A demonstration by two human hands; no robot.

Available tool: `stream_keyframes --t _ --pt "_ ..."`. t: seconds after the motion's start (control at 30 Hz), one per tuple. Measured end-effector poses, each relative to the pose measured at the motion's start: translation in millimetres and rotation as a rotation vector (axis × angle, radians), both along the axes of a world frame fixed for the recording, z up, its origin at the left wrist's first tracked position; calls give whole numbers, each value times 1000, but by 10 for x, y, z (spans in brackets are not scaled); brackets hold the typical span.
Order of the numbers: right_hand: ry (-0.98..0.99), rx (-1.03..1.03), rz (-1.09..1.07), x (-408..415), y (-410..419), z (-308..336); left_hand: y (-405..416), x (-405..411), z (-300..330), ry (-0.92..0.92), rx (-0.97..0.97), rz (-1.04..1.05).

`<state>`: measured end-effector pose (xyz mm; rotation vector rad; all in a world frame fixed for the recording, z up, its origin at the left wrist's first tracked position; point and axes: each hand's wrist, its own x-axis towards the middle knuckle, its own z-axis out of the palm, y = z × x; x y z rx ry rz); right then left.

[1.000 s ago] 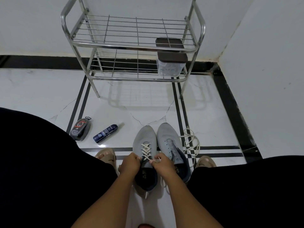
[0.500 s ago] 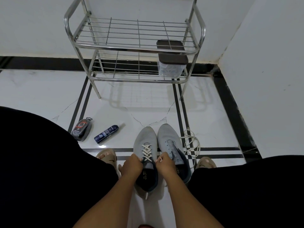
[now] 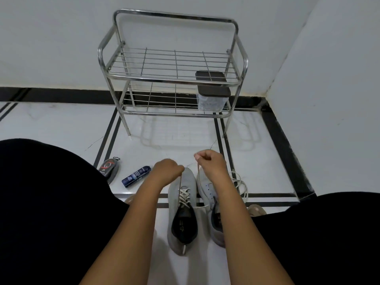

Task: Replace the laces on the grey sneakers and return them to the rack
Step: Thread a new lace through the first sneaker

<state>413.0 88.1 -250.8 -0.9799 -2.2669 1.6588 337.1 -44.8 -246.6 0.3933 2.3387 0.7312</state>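
Holding both arms out over the grey sneakers (image 3: 182, 210), my left hand (image 3: 167, 169) and right hand (image 3: 208, 161) each pinch one end of the lace (image 3: 184, 195), pulled up tight.

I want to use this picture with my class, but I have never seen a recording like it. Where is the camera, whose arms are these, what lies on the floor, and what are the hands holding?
The camera sits on a person's head, looking forward and down, so the two bare arms are the wearer's own. The left hand and right hand each pinch one end of the cream lace threaded through the left grey sneaker, pulling it up. The right sneaker has no lace in it; a loose lace lies beside it. Also on the tiled floor: a blue spray can and a shoe-polish sponge. Behind stands a steel rack holding a lidded box.
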Motion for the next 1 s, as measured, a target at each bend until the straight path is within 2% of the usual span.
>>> stream_keyframes --t 0.17,0.3,0.47,0.53,0.7,1.0 --pt "86 49 72 34 37 502 -102 20 602 198 116 -70" --pt "21 192 155 97 51 726 -113 52 822 348 -28 -287" --pt "-12 227 205 145 2 802 -77 117 798 463 -25 -164" --pt "-9 239 211 150 0 810 -73 120 764 461 45 -104" --pt "-6 270 217 155 -5 825 -67 148 650 324 290 32" --pt "4 265 225 146 -13 838 -29 168 582 284 420 88"
